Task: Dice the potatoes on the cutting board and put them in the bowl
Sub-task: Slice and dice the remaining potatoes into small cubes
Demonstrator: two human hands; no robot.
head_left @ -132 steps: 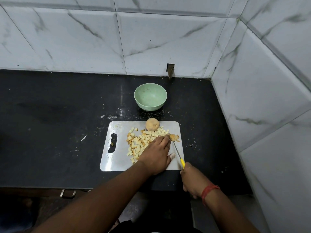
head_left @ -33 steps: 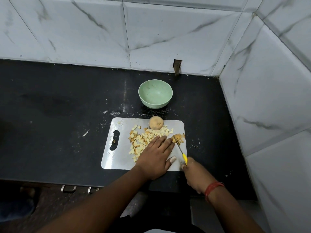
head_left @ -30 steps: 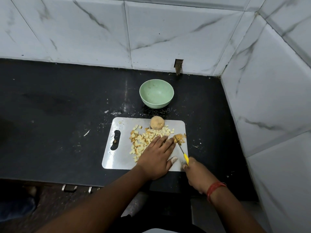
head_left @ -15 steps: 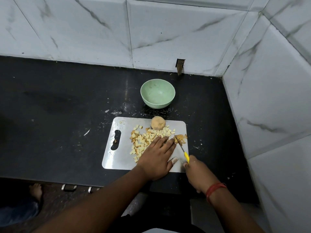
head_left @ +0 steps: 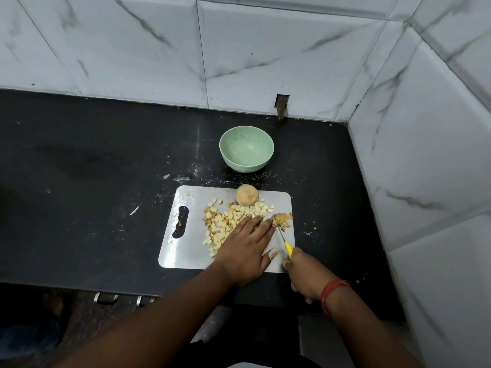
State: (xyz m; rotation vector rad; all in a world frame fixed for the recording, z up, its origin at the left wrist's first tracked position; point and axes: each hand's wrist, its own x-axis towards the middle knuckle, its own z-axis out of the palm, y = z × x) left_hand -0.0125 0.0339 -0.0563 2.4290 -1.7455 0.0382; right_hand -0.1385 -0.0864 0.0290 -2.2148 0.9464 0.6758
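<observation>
The cutting board (head_left: 186,251), a pale rectangular sheet with a slot handle at its left end, lies flat on the black worktop (head_left: 93,181) near the front edge. The left hand (head_left: 245,248) rests palm-down on the board, fingers (head_left: 261,225) straight and close together, laid over part of the diced potato pieces (head_left: 225,221); the fingertips lie just beside a partly cut potato piece (head_left: 283,219) near the board's right edge. The right hand (head_left: 307,276) grips the yellow handle of a knife (head_left: 284,240), fingers curled round it, with a red thread band (head_left: 332,290) on the wrist. The blade runs from the handle toward the partly cut piece and meets it beside the left fingertips. A whole unpeeled potato (head_left: 247,195) sits at the board's far edge, touching the diced heap. The green bowl (head_left: 246,148) stands upright on the worktop beyond the board, apart from it, and holds no potato. Small white scraps lie scattered on the worktop between bowl and board. Marbled white wall tiles (head_left: 239,49) enclose the back and right sides.
</observation>
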